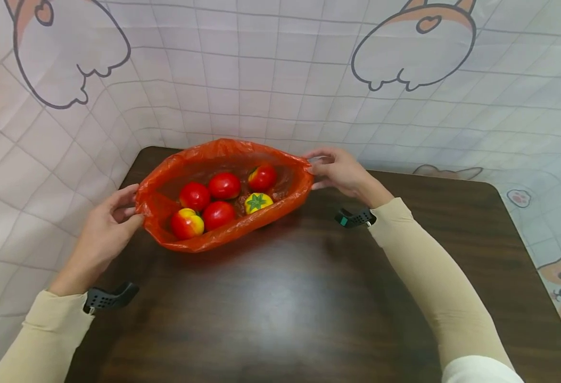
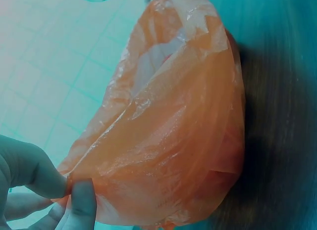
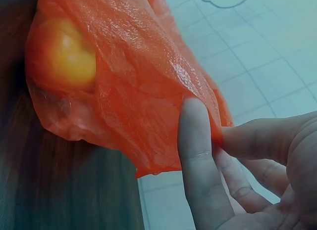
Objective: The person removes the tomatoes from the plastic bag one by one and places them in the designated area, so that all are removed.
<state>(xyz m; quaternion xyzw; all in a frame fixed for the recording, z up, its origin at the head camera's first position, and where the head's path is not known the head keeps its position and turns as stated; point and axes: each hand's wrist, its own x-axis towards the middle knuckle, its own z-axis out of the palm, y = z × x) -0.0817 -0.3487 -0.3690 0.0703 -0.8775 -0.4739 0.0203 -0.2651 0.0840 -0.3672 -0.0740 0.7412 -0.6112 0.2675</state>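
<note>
An orange-red plastic bag [image 1: 237, 225] stands with its mouth spread wide on the dark table. Inside lie several round red fruits or vegetables, such as the red one [image 1: 224, 185], along with a red-and-yellow fruit [image 1: 187, 223] and a yellow piece with a green star-shaped top [image 1: 258, 202]. My left hand [image 1: 100, 231] pinches the bag's left rim between thumb and fingers, as the left wrist view confirms. At the opposite end, my right hand [image 1: 343, 174] pinches the right rim. Through the thin plastic in the right wrist view, a yellow-and-red fruit [image 3: 67, 57] shows.
The brown wooden table [image 1: 280, 308] extends in front of the bag and to its right. A white gridded cloth [image 1: 261, 80] with cartoon animal drawings hangs behind and at both sides, close to the table's back edge. Dark straps [image 1: 110, 299] circle both wrists.
</note>
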